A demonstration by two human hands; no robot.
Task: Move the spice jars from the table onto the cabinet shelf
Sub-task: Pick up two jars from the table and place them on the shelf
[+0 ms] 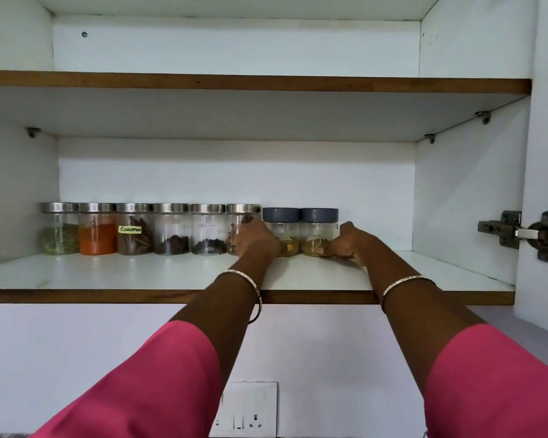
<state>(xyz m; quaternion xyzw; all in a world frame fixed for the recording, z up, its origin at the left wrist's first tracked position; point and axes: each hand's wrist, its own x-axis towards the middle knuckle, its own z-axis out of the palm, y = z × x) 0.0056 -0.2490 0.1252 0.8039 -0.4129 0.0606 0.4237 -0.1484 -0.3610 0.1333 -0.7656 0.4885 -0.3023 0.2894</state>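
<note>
Head view: left hand [257,239] grips left grey-lidded jar [286,230], right hand [351,243] right jar [319,231], yellowish spice [310,249] inside

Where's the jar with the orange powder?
In the head view, the orange powder jar stands on the lower shelf, second from the left in the row. It is between the green herb jar and the jar with the yellow label.
</note>
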